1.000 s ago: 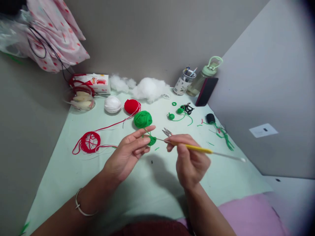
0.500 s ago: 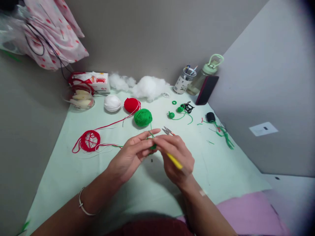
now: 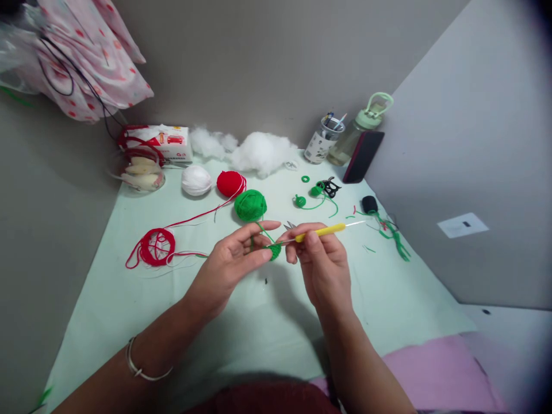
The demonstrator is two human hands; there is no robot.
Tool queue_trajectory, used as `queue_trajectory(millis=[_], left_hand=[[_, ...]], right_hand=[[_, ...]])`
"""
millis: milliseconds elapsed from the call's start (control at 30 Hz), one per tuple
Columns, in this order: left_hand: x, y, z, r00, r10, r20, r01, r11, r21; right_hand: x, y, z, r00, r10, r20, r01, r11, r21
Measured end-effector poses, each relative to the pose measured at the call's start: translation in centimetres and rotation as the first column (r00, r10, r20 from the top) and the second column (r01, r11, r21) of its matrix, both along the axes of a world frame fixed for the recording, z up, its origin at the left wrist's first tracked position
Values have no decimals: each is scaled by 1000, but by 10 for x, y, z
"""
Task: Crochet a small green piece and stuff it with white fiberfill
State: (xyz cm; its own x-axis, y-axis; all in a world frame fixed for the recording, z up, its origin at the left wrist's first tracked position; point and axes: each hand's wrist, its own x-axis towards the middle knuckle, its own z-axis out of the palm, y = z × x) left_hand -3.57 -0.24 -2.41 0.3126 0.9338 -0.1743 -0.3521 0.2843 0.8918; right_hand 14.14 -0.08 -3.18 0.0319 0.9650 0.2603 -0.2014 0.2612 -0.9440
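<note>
crochet piece (image 3: 275, 252): green | hook handle (image 3: 328, 231): yellow | yarn ball (image 3: 250, 206): green | hanging cloth (image 3: 92, 63): pink, red-spotted

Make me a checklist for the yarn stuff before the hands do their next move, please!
1. Green piece held by the left hand: ok.
2. Yellow-handled hook gripped in the right hand: ok.
3. Hook's tip through a loop: cannot tell, too small to see.
4. Scissors in full view: not ok, the right hand partly hides them.
5. Red yarn neatly wound into balls: not ok, loose loops lie on the table.
</note>
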Motion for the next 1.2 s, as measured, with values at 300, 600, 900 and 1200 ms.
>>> queue_trajectory(millis=[300, 600, 900, 1200], left_hand=[[-3, 0, 2, 988, 60, -144, -47, 995, 90], [8, -4, 2, 988, 138, -62, -140, 990, -23], [2, 4, 5, 964, 49, 261, 16, 971, -240], [10, -4, -1, 987, 101, 126, -86, 988, -126]], right_hand=[[-3, -12, 3, 971, -122, 205, 87, 981, 171], [-5, -19, -10, 618, -486, 618, -51, 760, 648], [-3, -11, -2, 964, -213, 159, 171, 955, 242], [-11, -15, -6, 866, -295, 405, 106, 898, 427]])
